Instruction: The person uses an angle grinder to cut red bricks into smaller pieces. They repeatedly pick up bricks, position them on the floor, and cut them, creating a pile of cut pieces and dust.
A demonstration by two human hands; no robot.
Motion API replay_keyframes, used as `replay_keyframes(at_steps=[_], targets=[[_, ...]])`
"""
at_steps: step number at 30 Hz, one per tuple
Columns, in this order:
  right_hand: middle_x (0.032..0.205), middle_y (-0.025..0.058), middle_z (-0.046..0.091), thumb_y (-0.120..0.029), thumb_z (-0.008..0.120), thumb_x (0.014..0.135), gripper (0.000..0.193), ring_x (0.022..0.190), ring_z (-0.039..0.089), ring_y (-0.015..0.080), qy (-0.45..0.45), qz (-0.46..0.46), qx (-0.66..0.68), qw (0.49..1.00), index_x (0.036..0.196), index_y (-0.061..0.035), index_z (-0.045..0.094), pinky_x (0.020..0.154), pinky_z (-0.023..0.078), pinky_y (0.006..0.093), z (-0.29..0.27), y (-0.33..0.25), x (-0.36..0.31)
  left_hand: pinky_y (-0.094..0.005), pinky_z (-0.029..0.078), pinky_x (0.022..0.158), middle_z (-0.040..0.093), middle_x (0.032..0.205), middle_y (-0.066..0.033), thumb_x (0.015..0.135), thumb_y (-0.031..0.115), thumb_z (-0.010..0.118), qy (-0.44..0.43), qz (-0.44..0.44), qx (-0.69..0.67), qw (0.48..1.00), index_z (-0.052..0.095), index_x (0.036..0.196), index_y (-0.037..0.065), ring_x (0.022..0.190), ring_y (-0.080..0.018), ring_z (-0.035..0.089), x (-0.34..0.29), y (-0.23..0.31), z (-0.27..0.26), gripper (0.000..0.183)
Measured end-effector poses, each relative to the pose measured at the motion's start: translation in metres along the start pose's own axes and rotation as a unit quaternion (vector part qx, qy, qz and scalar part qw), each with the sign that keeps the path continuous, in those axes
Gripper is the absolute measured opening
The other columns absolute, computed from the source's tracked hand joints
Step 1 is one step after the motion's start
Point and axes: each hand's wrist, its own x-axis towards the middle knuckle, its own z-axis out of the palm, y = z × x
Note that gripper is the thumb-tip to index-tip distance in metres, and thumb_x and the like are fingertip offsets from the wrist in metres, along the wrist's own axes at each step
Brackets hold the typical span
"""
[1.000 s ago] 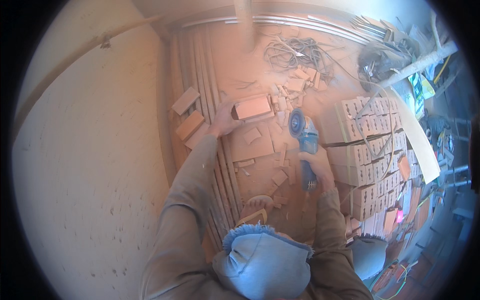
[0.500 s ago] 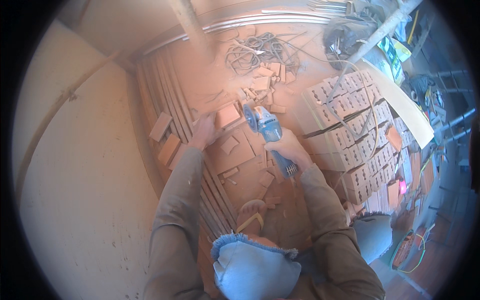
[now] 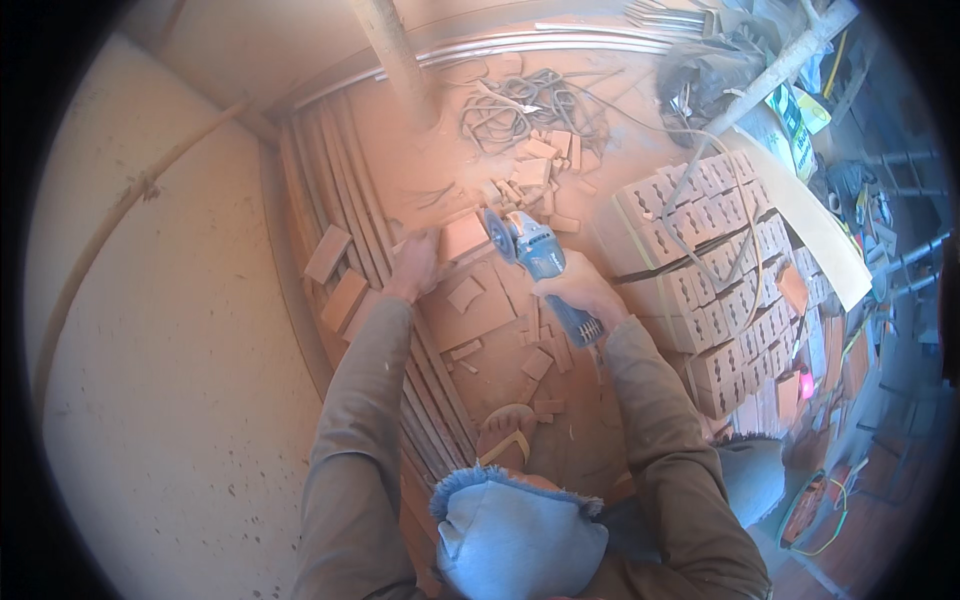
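Observation:
My right hand [image 3: 583, 288] is wrapped round the body of a blue angle grinder [image 3: 543, 255]. The grinder's round disc [image 3: 499, 234] stands on edge at the right end of a reddish clay brick piece [image 3: 464, 236]. My left hand [image 3: 416, 266] grips that piece at its left end, with the fingertips partly hidden. Below the brick piece lies a flat dusty slab [image 3: 482, 308], which bears a small broken clay chip [image 3: 465, 294].
Stacked perforated clay bricks [image 3: 690, 290] stand to the right. Farther off lie a heap of offcuts [image 3: 535, 175] and a coiled cable [image 3: 520, 108]. Long boards [image 3: 345, 190] run along the left wall, with loose brick pieces [image 3: 328, 252] on them. My sandalled foot [image 3: 507, 432] is near the offcuts.
The grinder's disc has come slightly closer to the brick piece's right end. Both hands keep their grip, and the whole view has shifted a little.

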Motion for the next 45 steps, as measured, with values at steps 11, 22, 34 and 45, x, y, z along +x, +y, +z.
replay_keyframes(at_steps=[11,22,34,45], targets=[[0.092,0.0069,0.073,-0.017,0.082,0.073,0.033,0.084,0.069,0.0196,-0.013,-0.003,-0.002,1.000,0.101,-0.0029,0.072,0.078,0.053,0.0353,0.001,-0.006,0.010,-0.0482,0.049,0.105,0.063,0.124,-0.0267,0.080,0.023,0.085,0.016,0.028,-0.015,0.999,0.056,0.129,-0.004,0.122,-0.0435,0.058,0.001,-0.009,0.009,0.063],[0.088,0.0069,0.071,-0.015,0.081,0.074,0.032,0.078,0.068,0.0187,-0.014,-0.004,-0.008,1.000,0.100,-0.0022,0.069,0.072,0.054,0.0348,0.006,-0.017,0.025,-0.0527,0.049,0.103,0.063,0.126,-0.0293,0.087,0.025,0.079,-0.019,0.016,-0.027,0.999,0.053,0.135,-0.003,0.123,-0.0482,0.057,0.003,-0.014,0.011,0.061],[0.089,0.0069,0.070,-0.020,0.080,0.075,0.035,0.081,0.067,0.0181,-0.022,0.009,-0.028,0.999,0.103,-0.0016,0.069,0.074,0.053,0.0351,0.007,-0.038,0.057,-0.0479,0.052,0.102,0.061,0.124,-0.0283,0.083,0.008,0.077,0.029,0.040,-0.021,0.999,0.056,0.122,-0.004,0.122,-0.0454,0.058,0.001,-0.007,0.009,0.046],[0.095,0.0065,0.070,-0.014,0.079,0.074,0.040,0.085,0.067,0.0165,0.052,-0.043,0.024,0.997,0.110,-0.0008,0.068,0.077,0.053,0.0334,-0.012,-0.026,0.005,-0.0497,0.043,0.114,0.057,0.134,-0.0284,0.081,0.019,0.083,0.047,-0.068,-0.128,0.988,0.054,0.135,-0.004,0.131,-0.0442,0.053,-0.028,-0.023,-0.003,0.065]])
